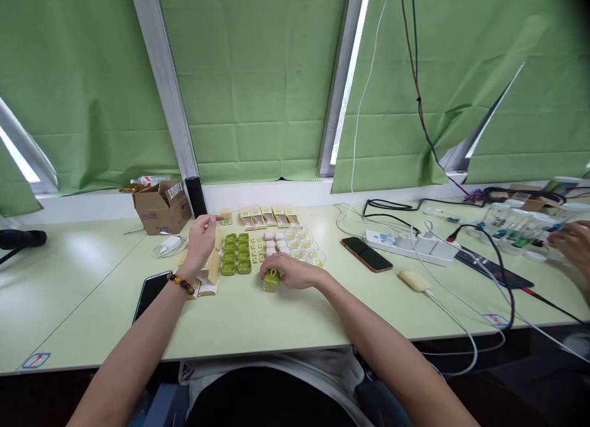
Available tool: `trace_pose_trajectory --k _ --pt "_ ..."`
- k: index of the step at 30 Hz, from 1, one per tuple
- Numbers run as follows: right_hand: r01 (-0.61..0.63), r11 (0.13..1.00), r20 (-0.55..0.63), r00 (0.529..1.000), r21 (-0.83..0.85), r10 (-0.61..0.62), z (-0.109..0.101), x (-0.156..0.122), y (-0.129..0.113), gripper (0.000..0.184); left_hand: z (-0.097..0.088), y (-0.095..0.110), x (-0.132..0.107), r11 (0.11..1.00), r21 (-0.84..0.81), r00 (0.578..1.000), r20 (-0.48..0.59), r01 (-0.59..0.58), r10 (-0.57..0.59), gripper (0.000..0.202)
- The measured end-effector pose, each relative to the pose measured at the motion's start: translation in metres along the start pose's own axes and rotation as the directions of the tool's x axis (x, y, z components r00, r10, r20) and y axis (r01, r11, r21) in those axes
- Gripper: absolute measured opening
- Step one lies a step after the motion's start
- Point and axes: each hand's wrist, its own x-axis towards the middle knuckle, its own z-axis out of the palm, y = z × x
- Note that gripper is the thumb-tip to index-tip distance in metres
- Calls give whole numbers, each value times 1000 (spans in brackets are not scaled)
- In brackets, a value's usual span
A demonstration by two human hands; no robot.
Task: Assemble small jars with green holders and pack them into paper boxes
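Note:
My right hand [291, 271] is closed around a small clear container with a green lid [271, 278], near the front of the laid-out parts. A pale loop shows on top of the lid. My left hand [203, 238] is raised over the cream cardboard boxes [212, 273], its fingertips drawn together beside a small box [226, 218]; whatever they may hold is too small to make out. Between the hands stand rows of green square caps [244, 266]. Small yellow pieces [257, 251], pale pink blocks [270, 244] and clear cups with yellow centres [299, 254] follow to the right.
Open cream boxes [268, 218] line the back. A phone [366, 254], a power strip [408, 247], a beige mouse-shaped device [414, 281] and cables lie right. Another person's hand [574, 239] is by clear jars [530, 227]. Left are a carton [161, 209] and a dark phone [151, 293].

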Motion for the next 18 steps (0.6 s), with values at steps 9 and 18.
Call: trace_pose_trajectory --k 9,18 --pt "68 996 -143 988 50 -61 1 -1 3 75 73 -31 34 811 512 778 617 -282 -119 40" --pt "-7 999 -516 856 32 23 -4 2 7 59 130 -47 53 745 583 661 703 -326 -261 39"
